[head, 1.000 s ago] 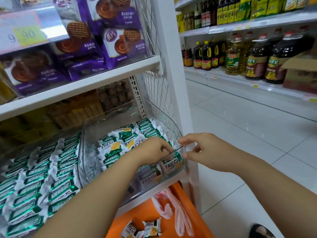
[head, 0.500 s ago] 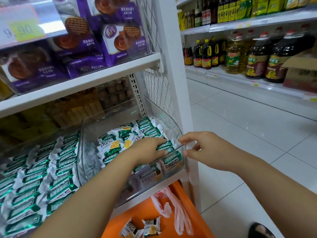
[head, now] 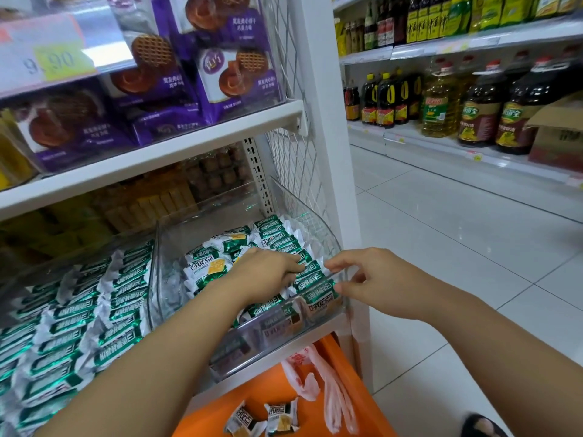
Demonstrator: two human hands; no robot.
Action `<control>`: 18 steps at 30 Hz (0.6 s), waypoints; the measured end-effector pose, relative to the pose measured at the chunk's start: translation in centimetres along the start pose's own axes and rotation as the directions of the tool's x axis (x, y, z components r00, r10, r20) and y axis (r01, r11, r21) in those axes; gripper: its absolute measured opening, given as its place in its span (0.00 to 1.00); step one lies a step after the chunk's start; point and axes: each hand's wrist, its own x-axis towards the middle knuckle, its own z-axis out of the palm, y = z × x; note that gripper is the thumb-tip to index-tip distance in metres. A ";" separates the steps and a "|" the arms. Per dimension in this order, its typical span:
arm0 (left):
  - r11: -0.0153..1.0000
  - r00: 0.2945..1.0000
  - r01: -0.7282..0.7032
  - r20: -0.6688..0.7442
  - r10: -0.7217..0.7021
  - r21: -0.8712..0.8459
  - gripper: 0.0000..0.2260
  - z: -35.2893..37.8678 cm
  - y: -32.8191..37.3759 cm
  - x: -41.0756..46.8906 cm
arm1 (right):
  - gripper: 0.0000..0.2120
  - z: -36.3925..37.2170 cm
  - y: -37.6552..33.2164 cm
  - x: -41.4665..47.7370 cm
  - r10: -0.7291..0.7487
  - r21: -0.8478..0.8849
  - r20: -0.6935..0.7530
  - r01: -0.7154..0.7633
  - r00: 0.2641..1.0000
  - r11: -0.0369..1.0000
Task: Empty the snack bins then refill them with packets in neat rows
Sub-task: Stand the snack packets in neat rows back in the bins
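A clear plastic bin [head: 195, 234] stands at the right end of the lower shelf. It holds green-and-white snack packets [head: 277, 238], in a neat row on its right side and looser on its left. My left hand [head: 265, 272] lies palm down inside the bin, its straight fingers pressing on the right-hand row. My right hand [head: 372, 279] is at the bin's front right corner, with thumb and forefinger pinching the rim there. A second bin [head: 79, 326] to the left is full of the same packets in rows.
An orange basket [head: 347, 367] below the shelf holds a few loose packets [head: 265, 417] and a white plastic bag [head: 315, 376]. Purple biscuit bags [head: 227, 74] fill the shelf above. Oil bottles [head: 479, 111] and a cardboard box [head: 558, 134] line the far side of the tiled aisle.
My left hand has slid from the bin's front further back over the right-hand row of packets and flattened on it. My right hand has stayed at the rim.
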 end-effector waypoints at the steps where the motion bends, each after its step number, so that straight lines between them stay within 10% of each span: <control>1: 0.999 1.000 0.007 -0.007 -0.007 -0.032 0.15 -0.2 -0.2 0.0 | 0.17 0.0 0.0 0.0 -0.001 -0.001 0.003 0.001 1.000 1.000; 12: 0.936 0.979 0.171 -0.051 -0.196 -0.308 0.03 -0.1 -0.4 1.8 | 0.19 -0.2 -0.2 -0.4 -0.023 -0.003 0.010 0.023 1.000 1.000; 18: 0.944 0.972 0.222 -0.021 -0.234 -0.246 0.17 -0.3 -0.2 1.3 | 0.19 -0.2 -0.2 -0.3 -0.022 0.015 0.006 0.022 1.000 1.000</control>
